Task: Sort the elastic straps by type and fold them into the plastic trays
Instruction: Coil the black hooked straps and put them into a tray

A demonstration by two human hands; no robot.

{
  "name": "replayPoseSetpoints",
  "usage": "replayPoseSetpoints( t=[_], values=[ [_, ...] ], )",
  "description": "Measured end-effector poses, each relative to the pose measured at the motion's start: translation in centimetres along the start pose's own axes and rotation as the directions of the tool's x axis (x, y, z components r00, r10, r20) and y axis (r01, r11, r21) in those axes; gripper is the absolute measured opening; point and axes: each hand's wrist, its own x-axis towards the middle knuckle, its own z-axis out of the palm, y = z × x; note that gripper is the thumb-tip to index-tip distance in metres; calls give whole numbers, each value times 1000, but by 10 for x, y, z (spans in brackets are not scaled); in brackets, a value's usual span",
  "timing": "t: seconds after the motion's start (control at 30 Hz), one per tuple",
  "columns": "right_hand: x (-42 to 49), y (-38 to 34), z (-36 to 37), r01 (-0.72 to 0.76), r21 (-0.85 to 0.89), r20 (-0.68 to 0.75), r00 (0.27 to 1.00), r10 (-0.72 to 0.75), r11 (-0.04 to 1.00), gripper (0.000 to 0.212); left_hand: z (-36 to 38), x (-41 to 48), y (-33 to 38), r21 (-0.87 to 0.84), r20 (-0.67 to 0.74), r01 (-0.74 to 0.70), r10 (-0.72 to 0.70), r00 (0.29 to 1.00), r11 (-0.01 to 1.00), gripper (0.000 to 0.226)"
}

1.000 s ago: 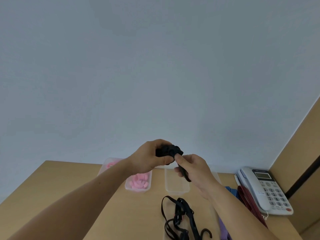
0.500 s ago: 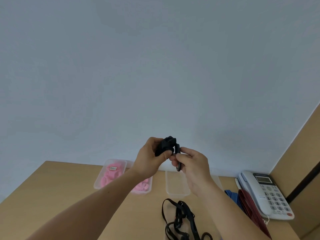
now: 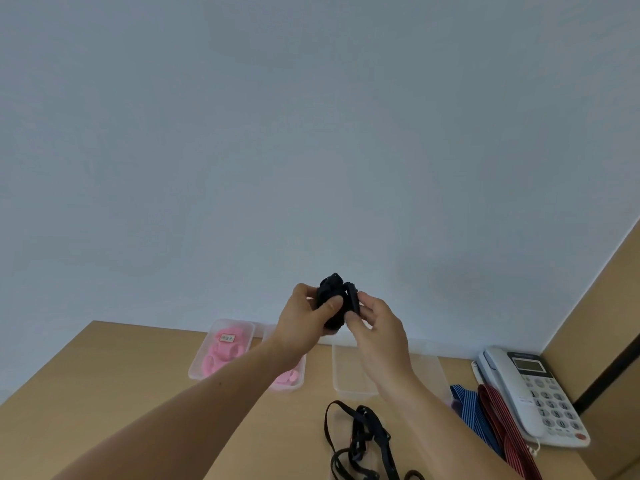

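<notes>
Black strap bunched into a tight wad; both hands grip it.

2 hands and 2 forearms are all of the person that shows, and all 4 are bare. The left hand and the right hand have plain, uncovered fingers. The left thumb shows a short nail. The left forearm is smooth and uncovered along its whole visible length, looks broader toward the lower edge of the view, and has 1 small dark spot on its upper side. The right forearm is likewise uncovered down to the frame's edge.
</notes>
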Motion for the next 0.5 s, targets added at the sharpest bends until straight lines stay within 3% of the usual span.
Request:
replayPoseSetpoints(
  t=[0.07, 0.17, 0.27, 0.37, 0.43, 0.5],
  values=[
    [-4, 2, 4, 10, -16, 15, 1000, -9, 1000, 51, 0, -2, 2, -117, 27, 117, -114, 993, 986, 25],
    [-8, 7, 11, 85, -183, 66, 995, -74, 979, 65, -2, -6, 3, -157, 125, 239, -221, 967, 958, 22],
    [-7, 13, 17, 152, -254, 57, 988, -143, 955, 62, -6, -7, -4, -169, 192, 316, -283, 940, 934, 32],
    [-6, 20, 25, 143, -207, 49, 990, -136, 968, 47, -13, -8, -6, -119, 276, 371, -328, 904, 921, 47],
    [-8, 22, 29, 109, -124, 55, 993, -103, 986, 43, -19, -8, -4, 4, 299, 368, -353, 887, 930, 42],
    [-12, 21, 32, 82, -25, 59, 995, -80, 996, 52, -26, -6, -3, 51, 320, 351, -348, 881, 935, 34]
  ],
)
